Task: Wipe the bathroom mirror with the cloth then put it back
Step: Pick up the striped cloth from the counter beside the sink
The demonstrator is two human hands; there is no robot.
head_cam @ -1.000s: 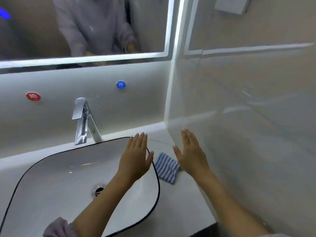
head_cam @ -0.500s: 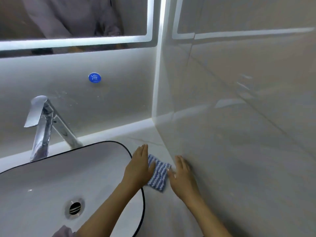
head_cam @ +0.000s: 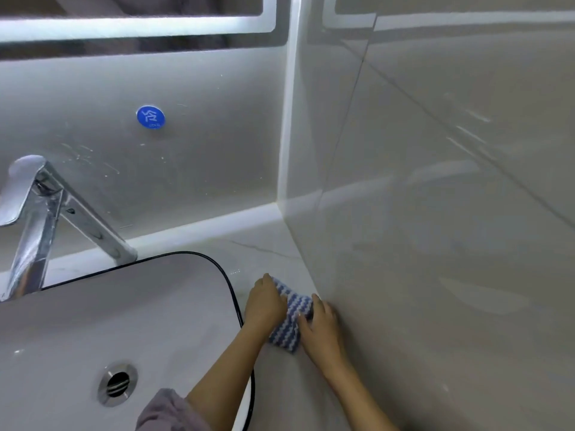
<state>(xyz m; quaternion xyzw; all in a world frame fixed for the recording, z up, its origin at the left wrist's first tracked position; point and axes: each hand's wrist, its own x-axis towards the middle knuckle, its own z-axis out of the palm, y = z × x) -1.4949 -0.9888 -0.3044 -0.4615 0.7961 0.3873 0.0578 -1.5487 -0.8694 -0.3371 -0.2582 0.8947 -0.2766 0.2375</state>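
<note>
A blue-and-white striped cloth lies bunched on the white countertop, in the narrow gap between the sink and the right wall. My left hand grips its left side with curled fingers. My right hand holds its right side, thumb on top of the fabric. Parts of the cloth are hidden under both hands. Only the lower edge of the mirror, with its lit border, shows at the top left.
A white basin with a black rim and a drain fills the lower left. A chrome tap stands behind it. A blue cold sticker is on the back wall. The glossy tiled wall rises close on the right.
Both hands have come down from above the counter and closed in on the cloth from either side. The cloth is now bunched between them. The view has tilted down and moved closer.
</note>
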